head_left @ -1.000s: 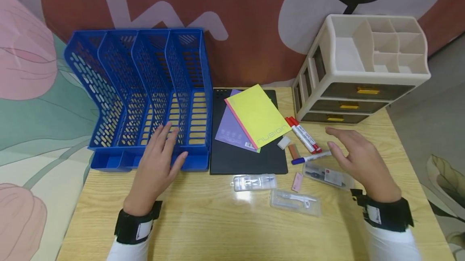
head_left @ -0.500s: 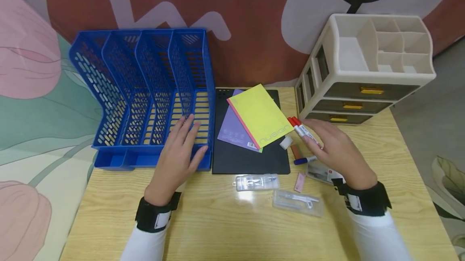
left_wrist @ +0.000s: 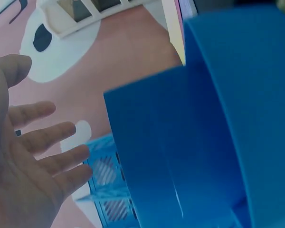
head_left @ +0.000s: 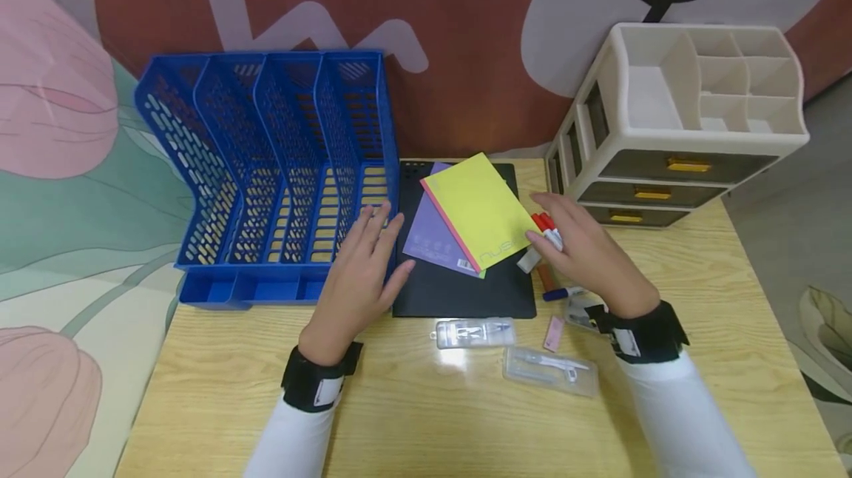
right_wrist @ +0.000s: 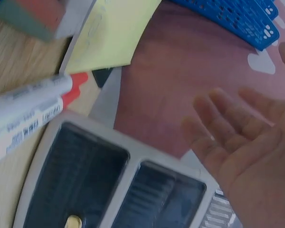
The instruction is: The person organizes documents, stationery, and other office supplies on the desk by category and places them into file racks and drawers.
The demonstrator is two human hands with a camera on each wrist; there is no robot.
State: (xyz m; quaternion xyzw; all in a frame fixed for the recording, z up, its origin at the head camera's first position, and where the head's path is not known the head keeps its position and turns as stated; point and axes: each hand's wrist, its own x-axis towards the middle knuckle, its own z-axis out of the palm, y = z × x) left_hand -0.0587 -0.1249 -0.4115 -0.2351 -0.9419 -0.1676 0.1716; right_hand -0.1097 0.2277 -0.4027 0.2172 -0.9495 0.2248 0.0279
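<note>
My left hand (head_left: pixel 359 274), fingers spread, hovers by the front right corner of the blue file rack (head_left: pixel 266 263) and holds nothing. In the left wrist view that hand (left_wrist: pixel 38 147) shows its bare palm beside the rack (left_wrist: pixel 209 123). My right hand (head_left: pixel 589 248) reaches over the red markers (head_left: pixel 546 223), fingers loosely extended at the lower right corner of the yellow notebook (head_left: pixel 475 204). The right wrist view shows its palm bare (right_wrist: pixel 247 137). Under the yellow notebook lie a purple notebook (head_left: pixel 433 237) and a black board (head_left: pixel 466 300).
A white drawer organizer (head_left: pixel 705 137) stands at the back right. Near the right hand lie a white eraser (head_left: pixel 529 261), a blue-capped marker (head_left: pixel 562 293) and a pink eraser (head_left: pixel 553 334). Clear cases (head_left: pixel 475 333) with drawing tools sit in front.
Both hands have moved: the left to the right along the rack's front, the right leftward and farther away, from beside the markers to the notebook's corner. The objects have not moved.
</note>
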